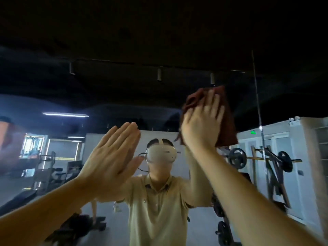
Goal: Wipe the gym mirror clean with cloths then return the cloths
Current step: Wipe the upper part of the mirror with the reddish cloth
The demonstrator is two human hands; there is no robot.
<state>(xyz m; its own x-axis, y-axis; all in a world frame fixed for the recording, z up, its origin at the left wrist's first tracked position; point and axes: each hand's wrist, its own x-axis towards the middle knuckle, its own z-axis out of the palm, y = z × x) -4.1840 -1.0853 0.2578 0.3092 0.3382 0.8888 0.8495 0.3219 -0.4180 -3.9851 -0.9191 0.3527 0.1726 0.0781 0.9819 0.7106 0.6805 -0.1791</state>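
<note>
The gym mirror (pixel 88 86) fills the whole view and reflects the room and me in a beige shirt with a white headset. My right hand (pixel 200 121) is raised high and presses a dark red cloth (pixel 227 125) flat against the glass with straight fingers. The cloth hangs below and to the right of my palm. My left hand (pixel 110 157) is held flat with straight fingers at the mirror, lower and to the left, with nothing in it. I see only one cloth.
A vertical seam (pixel 257 103) between mirror panels runs just right of the cloth. Reflected in the glass are a barbell rack (pixel 262 160) with weight plates at the right and benches (pixel 53 174) at the left.
</note>
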